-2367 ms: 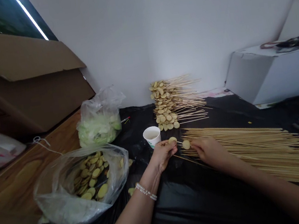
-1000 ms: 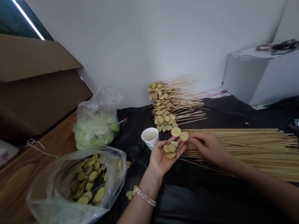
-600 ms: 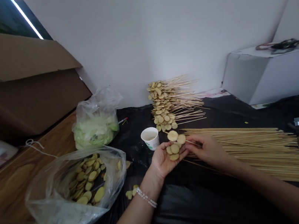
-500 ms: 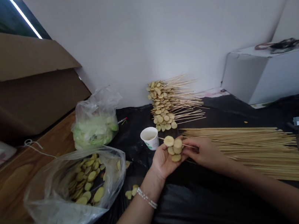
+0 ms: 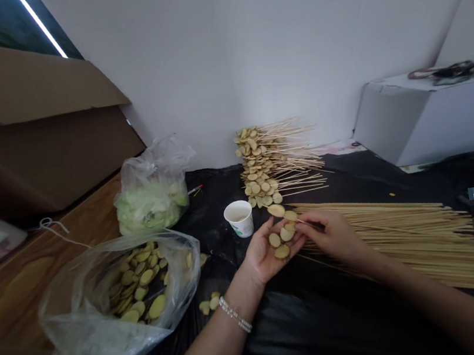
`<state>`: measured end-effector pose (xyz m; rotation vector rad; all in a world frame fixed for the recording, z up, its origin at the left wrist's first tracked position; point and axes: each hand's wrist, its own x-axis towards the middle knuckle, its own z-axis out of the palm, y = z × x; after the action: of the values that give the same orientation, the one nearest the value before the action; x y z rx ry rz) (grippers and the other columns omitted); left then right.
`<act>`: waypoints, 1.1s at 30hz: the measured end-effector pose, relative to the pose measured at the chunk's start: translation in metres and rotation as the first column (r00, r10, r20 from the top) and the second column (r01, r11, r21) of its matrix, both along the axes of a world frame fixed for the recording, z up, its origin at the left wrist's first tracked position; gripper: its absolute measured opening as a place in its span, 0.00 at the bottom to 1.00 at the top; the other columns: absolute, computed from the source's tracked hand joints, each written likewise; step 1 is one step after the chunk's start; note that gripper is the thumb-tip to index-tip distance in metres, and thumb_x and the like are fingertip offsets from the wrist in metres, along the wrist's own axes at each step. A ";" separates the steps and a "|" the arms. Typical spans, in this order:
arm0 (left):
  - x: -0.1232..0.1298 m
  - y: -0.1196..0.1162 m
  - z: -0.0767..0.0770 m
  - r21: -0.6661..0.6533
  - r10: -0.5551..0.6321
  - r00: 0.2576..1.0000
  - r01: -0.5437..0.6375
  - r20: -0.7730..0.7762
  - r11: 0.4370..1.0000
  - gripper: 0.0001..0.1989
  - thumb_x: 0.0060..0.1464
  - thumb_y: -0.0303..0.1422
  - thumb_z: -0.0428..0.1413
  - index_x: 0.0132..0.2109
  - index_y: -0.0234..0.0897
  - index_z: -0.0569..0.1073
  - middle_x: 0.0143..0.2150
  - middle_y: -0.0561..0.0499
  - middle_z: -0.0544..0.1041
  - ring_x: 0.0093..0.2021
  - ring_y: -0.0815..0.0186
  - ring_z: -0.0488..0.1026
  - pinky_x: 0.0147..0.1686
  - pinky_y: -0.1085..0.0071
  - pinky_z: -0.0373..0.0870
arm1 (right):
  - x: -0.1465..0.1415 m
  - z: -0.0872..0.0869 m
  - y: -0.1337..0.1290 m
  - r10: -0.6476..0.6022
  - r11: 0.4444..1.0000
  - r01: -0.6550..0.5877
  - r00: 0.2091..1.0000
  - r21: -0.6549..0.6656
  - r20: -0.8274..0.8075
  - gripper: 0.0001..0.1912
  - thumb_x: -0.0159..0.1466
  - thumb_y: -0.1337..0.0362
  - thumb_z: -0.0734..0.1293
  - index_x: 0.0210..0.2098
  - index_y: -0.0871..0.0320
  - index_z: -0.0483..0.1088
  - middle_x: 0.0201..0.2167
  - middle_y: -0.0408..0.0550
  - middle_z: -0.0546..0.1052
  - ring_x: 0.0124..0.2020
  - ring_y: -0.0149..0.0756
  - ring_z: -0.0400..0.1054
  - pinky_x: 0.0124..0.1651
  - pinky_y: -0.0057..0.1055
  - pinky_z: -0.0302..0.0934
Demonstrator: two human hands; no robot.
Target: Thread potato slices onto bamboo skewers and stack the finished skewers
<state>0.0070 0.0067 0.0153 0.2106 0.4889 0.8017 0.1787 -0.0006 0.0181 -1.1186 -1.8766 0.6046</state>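
Note:
My left hand (image 5: 262,260) is turned palm up and cradles a few loose potato slices (image 5: 281,252). Just above its fingers, my right hand (image 5: 323,233) pinches a thin wooden skewer (image 5: 309,225). Two potato slices (image 5: 276,211) sit threaded toward the skewer's far end, raised off the palm. The fingertips of both hands are close together and the slices hide part of the left fingers. A paper cup (image 5: 240,220) stands just beyond my left hand.
Finished potato skewers (image 5: 257,165) lie stacked by the wall. Many bare skewers (image 5: 396,231) spread to the right on black plastic sheeting (image 5: 281,325). An open bag (image 5: 83,343) of potato slices, a bag of pale green vegetable (image 5: 152,205), a cardboard box (image 5: 50,152) and a white box (image 5: 410,116) stand around.
The skewer with its threaded slices has lifted and tilted away from the left palm, so the loose slices there show apart from it. My right hand has moved slightly right.

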 end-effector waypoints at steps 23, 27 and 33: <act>0.000 -0.003 0.004 -0.032 0.102 0.978 -0.109 -0.181 0.993 0.11 0.50 0.19 0.57 0.41 0.32 0.74 0.35 0.49 0.77 0.32 0.73 0.75 0.34 0.80 0.72 | 0.008 0.003 -0.001 -0.083 0.968 0.039 0.982 0.246 0.172 0.11 0.65 0.63 0.61 0.37 0.57 0.75 0.33 0.48 0.77 0.34 0.35 0.69 0.38 0.31 0.61; -0.004 0.004 -0.001 -0.015 0.203 0.963 -0.209 -0.177 0.978 0.11 0.49 0.18 0.57 0.40 0.32 0.74 0.33 0.50 0.77 0.31 0.74 0.74 0.32 0.81 0.72 | 0.017 0.013 0.001 -0.124 0.971 0.074 0.970 0.229 0.209 0.13 0.65 0.61 0.59 0.35 0.57 0.75 0.28 0.47 0.75 0.29 0.34 0.68 0.33 0.30 0.59; -0.008 0.008 -0.002 0.058 0.259 0.952 -0.253 -0.161 0.966 0.09 0.49 0.19 0.58 0.38 0.33 0.73 0.40 0.48 0.77 0.38 0.68 0.76 0.37 0.75 0.75 | 0.037 0.021 0.009 -0.070 0.992 0.042 0.966 0.119 0.248 0.12 0.64 0.62 0.59 0.35 0.55 0.74 0.33 0.46 0.78 0.33 0.35 0.70 0.37 0.30 0.60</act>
<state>-0.0012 0.0145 0.0132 0.2533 0.6693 1.0530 0.2152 0.0087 0.0391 -1.2151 -2.0580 0.3315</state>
